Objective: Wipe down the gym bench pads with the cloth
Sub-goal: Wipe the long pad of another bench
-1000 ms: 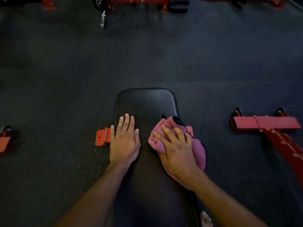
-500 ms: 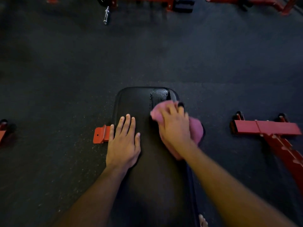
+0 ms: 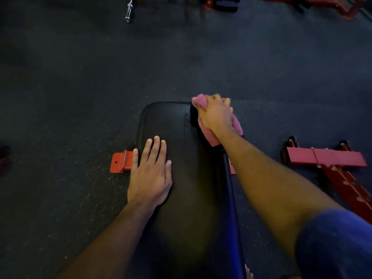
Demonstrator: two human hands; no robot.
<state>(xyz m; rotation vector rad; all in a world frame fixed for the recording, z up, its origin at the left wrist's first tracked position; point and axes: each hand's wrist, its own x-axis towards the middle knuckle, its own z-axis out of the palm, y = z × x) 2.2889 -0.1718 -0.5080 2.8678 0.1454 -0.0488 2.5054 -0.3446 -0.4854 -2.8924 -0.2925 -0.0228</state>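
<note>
Right hand (image 3: 216, 115) presses a bunched pink terry cloth (image 3: 201, 101) on the far right corner of the black padded vinyl gym bench pad (image 3: 167, 125), fingers curled over the cloth at the pad's end, likely to catch the edge. Left hand (image 3: 150, 176) lies flat, fingers straight, holding nothing, on the pad's left side, probably bracing. Wet streak (image 3: 185, 125) beside the cloth. Red steel bench foot (image 3: 121, 161) below. No readable writing or brand.
</note>
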